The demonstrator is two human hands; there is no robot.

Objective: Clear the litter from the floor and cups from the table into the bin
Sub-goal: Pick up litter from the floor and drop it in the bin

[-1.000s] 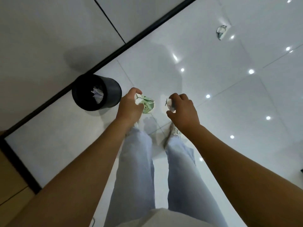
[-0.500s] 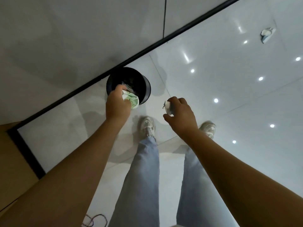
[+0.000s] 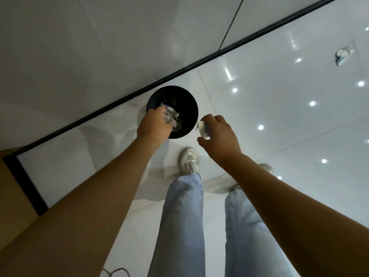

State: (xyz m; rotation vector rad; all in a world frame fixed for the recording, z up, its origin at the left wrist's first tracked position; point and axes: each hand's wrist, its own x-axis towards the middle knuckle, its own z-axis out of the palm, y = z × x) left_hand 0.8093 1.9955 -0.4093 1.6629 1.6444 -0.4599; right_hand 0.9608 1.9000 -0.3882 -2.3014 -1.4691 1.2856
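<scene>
- Our left hand [image 3: 154,124] is closed on a crumpled paper [image 3: 171,116] over the black bin [image 3: 187,108], middle of the frame
- Our right hand [image 3: 218,134] pinches a white scrap [image 3: 202,127] just beside the rim
- If we let go there, it could miss and land on the floor [image 3: 279,120]
- More litter [image 3: 342,54] waits upper right

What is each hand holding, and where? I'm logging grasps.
Left hand: crumpled litter, bunched in the grip above the bin. Right hand: white scrap, pinched at fingertips.

We see a glossy white tiled floor [image 3: 279,120], a black baseboard strip [image 3: 111,105] along a pale wall [image 3: 99,47], our white sneaker [image 3: 188,160], light blue jeans [image 3: 183,216].
</scene>
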